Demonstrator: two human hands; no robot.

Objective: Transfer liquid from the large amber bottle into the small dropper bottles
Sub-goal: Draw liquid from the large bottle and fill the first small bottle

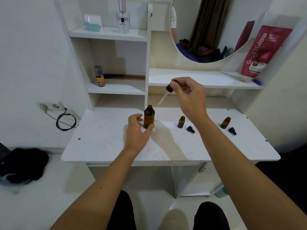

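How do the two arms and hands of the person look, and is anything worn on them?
Both forearms are bare up to the frame edge: no sleeve shows. The left hand and the right hand wear no glove, and no ring, watch or bracelet is visible.

Plain white walls (33, 47), pale floor (41, 188). White laminate vanity desk (99, 146) with open shelves (116, 90); round mirror (207, 22) above the fingers.
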